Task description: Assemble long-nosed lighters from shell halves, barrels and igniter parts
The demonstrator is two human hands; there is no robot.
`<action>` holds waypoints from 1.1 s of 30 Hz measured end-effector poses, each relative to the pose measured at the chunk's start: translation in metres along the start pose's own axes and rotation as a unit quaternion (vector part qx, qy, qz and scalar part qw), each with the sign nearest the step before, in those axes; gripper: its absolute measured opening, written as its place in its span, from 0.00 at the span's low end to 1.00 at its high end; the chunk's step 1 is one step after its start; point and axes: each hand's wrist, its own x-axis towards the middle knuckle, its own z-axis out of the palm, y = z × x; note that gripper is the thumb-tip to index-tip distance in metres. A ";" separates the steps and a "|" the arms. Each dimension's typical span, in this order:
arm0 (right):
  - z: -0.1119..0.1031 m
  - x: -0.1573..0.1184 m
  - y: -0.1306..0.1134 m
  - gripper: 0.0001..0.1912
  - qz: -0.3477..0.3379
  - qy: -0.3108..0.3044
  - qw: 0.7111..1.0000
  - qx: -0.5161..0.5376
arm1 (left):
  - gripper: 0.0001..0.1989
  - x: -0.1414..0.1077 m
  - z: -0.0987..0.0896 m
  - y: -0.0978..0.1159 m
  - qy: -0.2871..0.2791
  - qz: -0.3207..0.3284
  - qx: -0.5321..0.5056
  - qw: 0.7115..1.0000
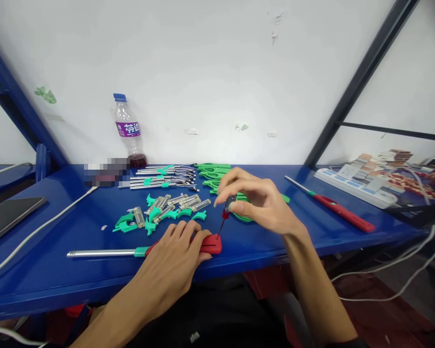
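Note:
A red lighter with a long silver tube (pixel 105 253) and a green collar lies on the blue table near its front edge. My left hand (pixel 177 246) is wrapped over the lighter's red body (pixel 211 244) and presses it down. Above its right end, my right hand (pixel 259 200) pinches a small screwdriver (pixel 225 210) between thumb and fingers. The screwdriver's thin shaft slants down, its tip at the red handle's end. Behind my left hand lie green plastic pieces (pixel 124 223) and clear fuel tanks (pixel 139 217).
Metal tubes with wires (pixel 152 182) and green handle shells (pixel 213 169) lie at the back. A bottle (pixel 128 128) stands against the wall. Another red lighter (pixel 342 211) and a power strip (pixel 355 187) are on the right, a phone (pixel 12 215) on the left.

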 end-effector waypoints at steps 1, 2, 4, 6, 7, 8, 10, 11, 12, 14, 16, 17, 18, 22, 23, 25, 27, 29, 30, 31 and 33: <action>0.001 0.000 -0.001 0.05 -0.010 0.017 1.000 -0.010 | 0.11 0.000 0.000 0.000 -0.001 -0.001 0.001 1.000; 0.002 0.000 -0.002 0.04 -0.017 0.030 0.999 -0.021 | 0.11 0.000 0.000 0.001 -0.003 -0.002 0.002 1.000; 0.003 0.000 -0.004 0.07 -0.014 0.029 0.999 -0.033 | 0.11 0.000 -0.001 0.001 -0.007 -0.004 0.000 1.000; 0.002 -0.001 -0.007 0.11 0.005 -0.001 1.000 -0.026 | 0.11 0.000 -0.001 0.001 -0.008 -0.005 0.000 1.000; 0.001 -0.001 -0.009 0.12 0.016 -0.018 0.999 -0.023 | 0.11 0.000 -0.001 0.001 -0.005 -0.004 0.001 1.000; 0.001 -0.001 -0.010 0.12 0.022 -0.032 0.999 -0.023 | 0.11 0.000 -0.001 0.001 -0.001 -0.002 0.004 1.000; 0.001 -0.001 -0.011 0.13 0.017 -0.046 0.998 -0.041 | 0.12 0.000 -0.001 0.001 0.004 0.001 0.009 1.000; 0.002 -0.001 -0.012 0.11 0.004 -0.043 0.998 -0.054 | 0.12 0.000 -0.001 0.001 0.004 0.002 0.011 1.000; 0.002 -0.001 -0.012 0.09 -0.007 -0.031 0.998 -0.062 | 0.12 0.000 -0.001 0.001 0.004 0.002 0.013 1.000; 0.003 -0.001 -0.013 0.06 -0.015 0.003 0.998 -0.068 | 0.12 0.000 -0.001 0.001 0.001 0.002 0.015 1.000; 0.003 -0.001 -0.013 0.06 -0.012 0.016 0.997 -0.070 | 0.12 0.000 -0.002 0.001 -0.001 0.004 0.016 1.000; 0.002 -0.002 -0.014 0.09 -0.009 0.011 0.997 -0.071 | 0.12 0.000 -0.002 0.001 0.000 0.006 0.017 1.000; 0.002 -0.002 -0.014 0.12 -0.008 0.000 0.997 -0.073 | 0.12 0.000 -0.002 0.002 0.001 0.007 0.019 1.000; 0.004 -0.001 -0.013 0.13 0.001 -0.024 0.998 -0.063 | 0.12 0.001 -0.002 0.002 0.007 0.006 0.024 1.000; 0.006 0.000 -0.012 0.11 -0.002 -0.012 0.998 -0.058 | 0.12 0.001 -0.002 0.002 0.006 0.005 0.023 1.000; 0.007 0.001 -0.011 0.07 -0.010 0.020 0.998 -0.051 | 0.12 0.001 -0.002 0.001 0.004 0.003 0.020 1.000; 0.007 0.001 -0.011 0.07 -0.018 0.033 0.998 -0.058 | 0.12 0.001 -0.002 0.001 0.003 0.004 0.019 1.000; 0.005 0.000 -0.013 0.11 -0.013 0.015 0.997 -0.068 | 0.12 0.000 -0.002 0.001 0.006 0.004 0.020 1.000; 0.003 -0.001 -0.014 0.12 -0.009 0.003 0.998 -0.069 | 0.12 0.000 -0.002 0.001 0.008 0.004 0.021 1.000; 0.002 -0.001 -0.014 0.13 -0.003 -0.007 0.998 -0.068 | 0.12 -0.001 -0.002 0.001 0.011 0.003 0.020 1.000; 0.001 -0.001 -0.014 0.11 0.008 -0.015 0.998 -0.062 | 0.12 -0.001 -0.001 0.001 0.012 0.003 0.017 1.000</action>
